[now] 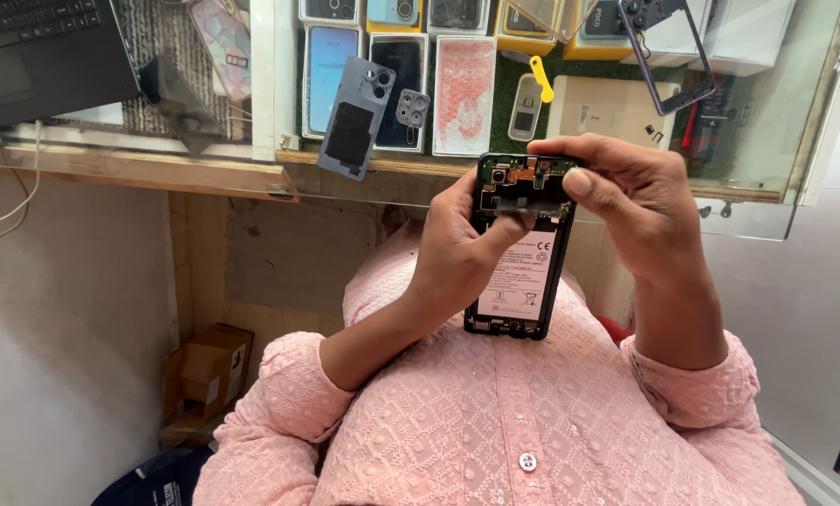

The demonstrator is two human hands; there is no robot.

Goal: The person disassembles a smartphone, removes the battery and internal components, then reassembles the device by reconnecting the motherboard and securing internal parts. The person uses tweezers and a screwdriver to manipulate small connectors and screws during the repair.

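Note:
An opened phone (518, 272) with its back cover off shows a white-labelled battery and the circuit board at its top. My left hand (457, 248) grips its left side, thumb lying across the board just above the battery. My right hand (631, 206) wraps the top right corner, fingers curled over the upper edge. On the glass counter (776, 201) beyond lie a grey back cover (354, 117), a small camera-lens piece (412, 107), a yellow plastic pry tool (541, 79) and a dark phone frame (668, 56).
Boxed phones and cases (465, 94) sit under the counter glass. A black laptop (36, 56) rests at the upper left with white cables hanging. A cardboard box (204, 379) stands on the floor at the left, beside my pink sleeve.

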